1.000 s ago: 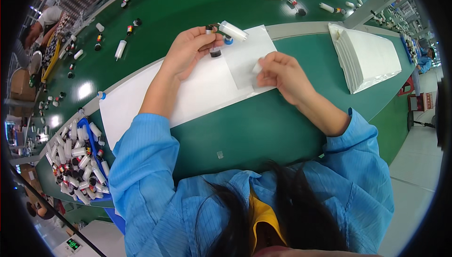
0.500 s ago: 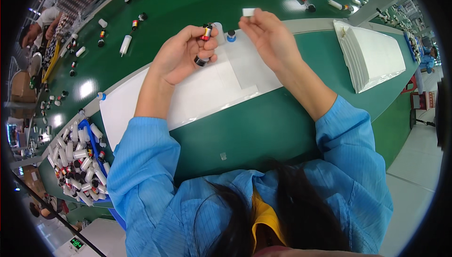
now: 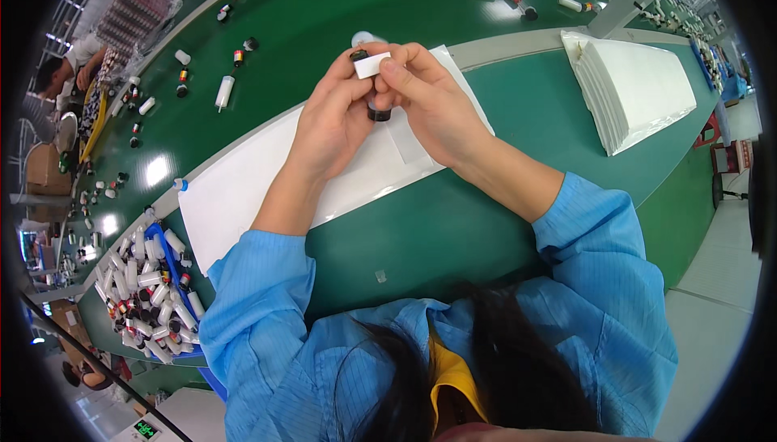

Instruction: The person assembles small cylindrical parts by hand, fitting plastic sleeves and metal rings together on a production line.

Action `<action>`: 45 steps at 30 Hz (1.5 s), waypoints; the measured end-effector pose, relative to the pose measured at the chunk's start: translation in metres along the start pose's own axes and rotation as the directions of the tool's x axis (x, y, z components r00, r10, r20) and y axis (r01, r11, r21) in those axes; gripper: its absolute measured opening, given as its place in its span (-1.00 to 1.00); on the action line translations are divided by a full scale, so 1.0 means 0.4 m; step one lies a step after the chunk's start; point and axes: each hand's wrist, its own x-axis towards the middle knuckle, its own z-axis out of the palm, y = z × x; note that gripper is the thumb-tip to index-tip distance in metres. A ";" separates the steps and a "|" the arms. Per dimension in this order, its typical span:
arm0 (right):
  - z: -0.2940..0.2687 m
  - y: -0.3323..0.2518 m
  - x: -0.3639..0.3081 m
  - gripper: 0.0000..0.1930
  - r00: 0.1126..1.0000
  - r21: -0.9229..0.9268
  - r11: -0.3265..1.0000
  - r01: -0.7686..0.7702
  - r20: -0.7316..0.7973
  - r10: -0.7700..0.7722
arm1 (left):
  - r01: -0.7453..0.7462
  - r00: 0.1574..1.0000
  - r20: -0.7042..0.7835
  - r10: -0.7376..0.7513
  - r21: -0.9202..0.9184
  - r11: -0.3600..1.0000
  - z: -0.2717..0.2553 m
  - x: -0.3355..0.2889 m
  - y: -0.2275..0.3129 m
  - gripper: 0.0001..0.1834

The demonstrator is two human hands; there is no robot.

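Note:
My left hand [image 3: 328, 126] is closed round a small cylinder with a black end [image 3: 359, 55]; its coloured body, red and yellow, is now mostly hidden. A second black-ended piece [image 3: 378, 112] sticks out lower, between the two hands. Between the fingertips of my right hand [image 3: 437, 110] is a small white rectangular piece [image 3: 373, 65], held in front of the cylinder. Whether the two touch, I cannot tell. White sheets [image 3: 251, 175] lie beneath both hands. Just beyond the fingers, part of a pale round piece [image 3: 364, 38] shows.
A blue tray [image 3: 168, 252] at the left is heaped with white tubes and black-capped pieces. A stack of white sheets [image 3: 635, 94] lies at the right. Loose tubes, such as a white one [image 3: 224, 92], are scattered over the green surface beyond. Another person [image 3: 77, 61] sits far left.
My right hand has come left and down with the white piece, bringing it to the cylinder in my left hand. My left hand has shifted slightly right, and the hands are now together.

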 end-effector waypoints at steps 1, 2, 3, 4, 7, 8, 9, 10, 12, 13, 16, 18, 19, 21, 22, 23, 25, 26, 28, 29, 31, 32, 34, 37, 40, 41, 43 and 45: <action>-0.003 -0.002 0.004 -0.85 1.000 0.001 1.000 0.000 -0.011 0.000 | -0.006 1.000 0.003 0.006 0.003 1.000 -0.004 0.000 -0.001 -0.59; 0.000 -0.005 0.008 -0.85 1.000 -0.001 1.000 0.005 -0.006 -0.005 | -0.035 0.999 0.040 0.035 0.002 0.999 -0.008 0.000 -0.002 -0.62; 0.003 -0.003 0.001 -0.85 1.000 -0.009 1.000 0.014 -0.019 -0.014 | -0.058 0.995 0.076 0.058 -0.002 0.998 -0.011 -0.004 -0.006 -0.64; 0.005 -0.001 -0.002 -0.85 0.999 -0.017 1.000 0.021 -0.031 -0.022 | -0.057 0.995 0.077 0.057 -0.001 0.998 -0.012 -0.003 -0.007 -0.64; 0.000 -0.013 0.004 -0.85 1.000 -0.025 1.000 0.001 -0.005 -0.001 | -0.084 0.996 0.033 0.081 0.132 0.988 -0.006 -0.002 -0.022 -0.61; -0.004 -0.012 -0.003 -0.85 1.000 -0.024 1.000 0.000 -0.006 0.000 | -0.098 0.995 0.034 0.095 0.097 0.990 -0.002 -0.006 -0.032 -0.62; -0.008 -0.015 0.000 -0.85 0.999 0.003 0.999 -0.033 0.002 0.033 | -0.116 0.993 0.041 0.113 0.065 0.991 0.003 0.000 -0.032 -0.63; -0.011 -0.020 0.003 -0.85 0.998 0.030 0.997 -0.066 0.013 0.066 | -0.119 0.992 0.048 0.116 0.069 0.991 0.007 0.003 -0.035 -0.63; -0.014 -0.028 0.003 -0.85 0.994 0.040 0.994 -0.106 0.021 0.106 | -0.089 0.996 -0.024 0.089 0.034 0.995 0.014 0.000 -0.039 -0.61; -0.016 -0.032 0.005 -0.86 0.988 0.050 0.987 -0.155 0.029 0.154 | -0.089 0.996 -0.021 0.090 0.038 0.995 0.014 0.002 -0.036 -0.61; -0.022 -0.057 0.014 -0.86 0.966 0.036 0.968 -0.249 0.075 0.246 | -0.080 0.996 0.031 0.079 0.031 0.996 -0.006 0.003 -0.040 -0.56; -0.025 -0.072 0.017 -0.84 0.955 0.011 0.960 -0.281 0.104 0.278 | -0.055 0.924 0.376 0.068 -0.044 0.997 -0.040 0.019 -0.042 -0.45; -0.024 -0.081 0.016 -0.79 0.949 -0.043 0.952 -0.302 0.077 0.304 | -0.054 0.928 0.367 0.067 -0.045 0.998 -0.038 0.011 -0.045 -0.45; -0.020 -0.082 0.018 -0.74 0.942 -0.103 0.940 -0.324 0.059 0.331 | 0.106 0.887 0.461 -0.009 -0.185 0.977 -0.026 0.000 -0.036 -0.36; -0.014 -0.079 0.020 -0.68 0.969 -0.132 0.964 -0.230 0.061 0.239 | 0.117 0.850 0.527 -0.027 -0.139 0.983 -0.035 0.008 -0.033 -0.31; -0.007 -0.079 0.023 -0.62 0.987 -0.160 0.978 -0.132 0.068 0.145 | 0.103 0.852 0.523 -0.016 -0.138 0.985 -0.027 0.004 -0.022 -0.31; -0.003 -0.112 0.039 -0.59 0.989 -0.267 0.958 -0.106 0.068 0.129 | 0.252 0.956 0.108 -0.274 0.181 0.951 0.003 0.002 0.014 -0.32; -0.011 -0.118 0.059 -0.58 0.994 -0.362 0.931 -0.046 0.076 0.079 | 0.181 0.981 -0.012 -0.193 0.406 0.896 -0.009 0.011 0.026 -0.32; 0.012 -0.126 0.109 -0.58 0.999 -0.573 0.818 0.048 0.048 -0.024 | 0.006 0.994 -0.055 0.093 0.885 0.465 -0.105 0.015 0.097 -0.51; 0.025 -0.129 0.126 -0.57 0.997 -0.697 0.715 0.061 0.005 -0.081 | -0.008 0.973 -0.039 0.227 0.980 0.201 -0.141 0.009 0.141 -0.66; -0.042 -0.134 0.189 -0.61 0.955 -0.954 0.279 0.109 0.022 -0.296 | 0.023 0.850 0.123 0.513 0.963 -0.268 -0.244 0.024 0.181 -0.80; -0.077 -0.143 0.212 -0.61 0.955 -0.956 0.270 0.112 0.029 -0.294 | 0.132 0.847 0.086 0.524 0.922 -0.365 -0.299 0.040 0.197 -0.79; -0.135 -0.153 0.231 -0.47 0.945 -0.996 -0.064 -0.057 -0.034 -0.325 | 0.423 0.837 -0.193 0.513 0.822 -0.382 -0.338 0.072 0.222 -0.74; -0.132 -0.129 0.196 -0.50 0.867 -0.940 -0.339 -0.038 0.138 -0.479 | 0.556 0.829 -0.442 0.344 0.724 -0.409 -0.374 0.104 0.236 -0.66; -0.030 -0.106 0.115 -0.73 0.952 -0.986 -0.091 0.142 0.161 -0.261 | 0.511 0.857 -0.407 0.316 0.748 -0.422 -0.402 0.103 0.259 -0.66; 0.018 -0.088 0.067 -0.81 0.977 -0.982 0.031 0.185 0.181 -0.112 | 0.450 0.892 -0.352 0.286 0.756 -0.476 -0.404 0.099 0.272 -0.66; 0.087 -0.042 -0.042 -0.84 0.914 -0.920 0.007 0.392 0.390 0.109 | 0.409 0.908 -0.298 0.296 0.783 -0.468 -0.381 0.068 0.297 -0.68; 0.140 -0.017 -0.140 -0.83 0.859 -0.846 -0.190 0.498 0.451 0.243 | 0.371 0.916 -0.379 0.131 0.925 0.081 -0.360 0.061 0.295 -0.64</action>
